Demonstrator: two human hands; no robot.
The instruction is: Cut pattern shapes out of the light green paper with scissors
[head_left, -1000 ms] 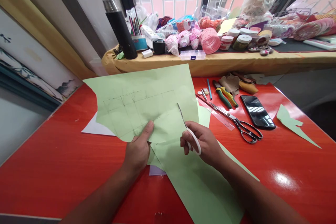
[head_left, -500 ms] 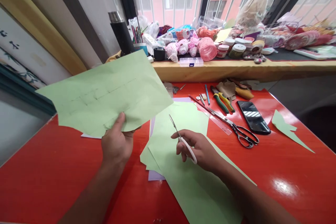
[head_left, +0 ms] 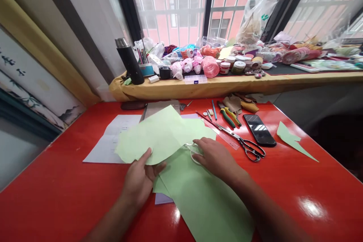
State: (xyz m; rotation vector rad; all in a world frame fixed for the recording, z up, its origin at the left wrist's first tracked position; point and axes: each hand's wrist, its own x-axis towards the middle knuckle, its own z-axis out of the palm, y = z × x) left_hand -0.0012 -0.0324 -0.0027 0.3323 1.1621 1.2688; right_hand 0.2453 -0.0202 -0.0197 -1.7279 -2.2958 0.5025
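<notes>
The person's left hand (head_left: 140,179) pinches a green sheet (head_left: 153,134) above the red table (head_left: 65,196), while the right hand (head_left: 217,155) touches white-handled scissors (head_left: 193,159) over other green paper (head_left: 210,196), its grip unclear.

A single head-worn camera looks forward and down over the red counter (head_left: 68,185). It sits close above, so the forearms (head_left: 116,211) enter from the bottom edge, the fingers (head_left: 202,144) fall near mid-frame, and the windowsill (head_left: 170,91) and window (head_left: 176,7) lie beyond.
</notes>
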